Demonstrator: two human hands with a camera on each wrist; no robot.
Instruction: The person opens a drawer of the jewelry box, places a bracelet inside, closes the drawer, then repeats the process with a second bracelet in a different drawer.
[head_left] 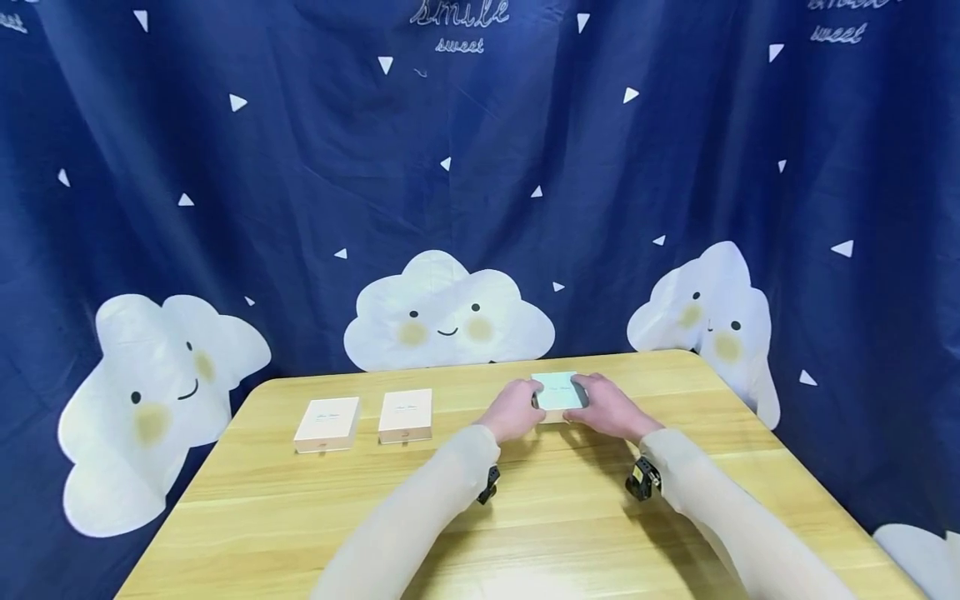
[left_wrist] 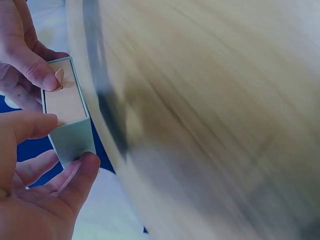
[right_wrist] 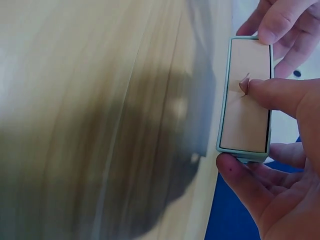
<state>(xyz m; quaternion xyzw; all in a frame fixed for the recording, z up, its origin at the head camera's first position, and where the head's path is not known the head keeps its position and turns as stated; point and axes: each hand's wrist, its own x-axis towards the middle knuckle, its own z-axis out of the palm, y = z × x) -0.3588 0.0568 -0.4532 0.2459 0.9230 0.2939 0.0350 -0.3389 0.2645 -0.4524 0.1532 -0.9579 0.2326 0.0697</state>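
A mint-green drawer box [head_left: 558, 388] is between both hands, close over the far right part of the table. Its narrow front shows a peach drawer [right_wrist: 247, 120] with a small ribbon pull tab [right_wrist: 244, 84]. My left hand [head_left: 514, 410] grips one side of the box, its thumb on the edge of the front and fingers against the green wall [left_wrist: 75, 137]. From the opposite side my right hand [head_left: 611, 408] holds the box, thumb pressing at the tab and fingers round the side. In both wrist views the drawer front lies within the green sleeve's rim.
Two pale pink boxes, one at the far left [head_left: 327, 423] and another beside it [head_left: 406, 414], lie on the wooden table [head_left: 525, 517]. Behind the table's back edge hangs a dark blue curtain [head_left: 315, 208] with clouds and triangles.
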